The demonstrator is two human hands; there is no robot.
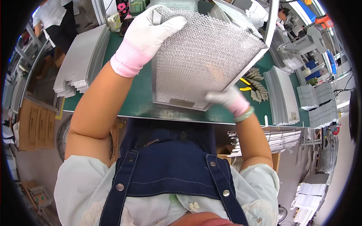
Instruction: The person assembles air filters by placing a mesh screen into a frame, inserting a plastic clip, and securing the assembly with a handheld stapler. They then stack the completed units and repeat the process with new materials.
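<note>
A silvery metal mesh filter (200, 60) with a thin frame stands tilted up above the green worktable (141, 100). My left hand (147, 32), in a white glove with a pink cuff, grips its upper left corner, thumb across the mesh. Low on the filter's right side, my gloved right hand (229, 101) is closed at the edge, slightly blurred; the thumb lies on the front and the other fingers are mostly hidden. Close to the right hand are yellow-handled pliers (245, 84) and a pile of small metal pieces (259, 88).
Stacked mesh panels (85, 56) lie at the table's left; more panels (283, 94) stand at the right. A curved metal bar (272, 22) rises beside the filter's upper right corner. Cardboard boxes (34, 124) sit on the left floor. Another person (52, 19) is at far left.
</note>
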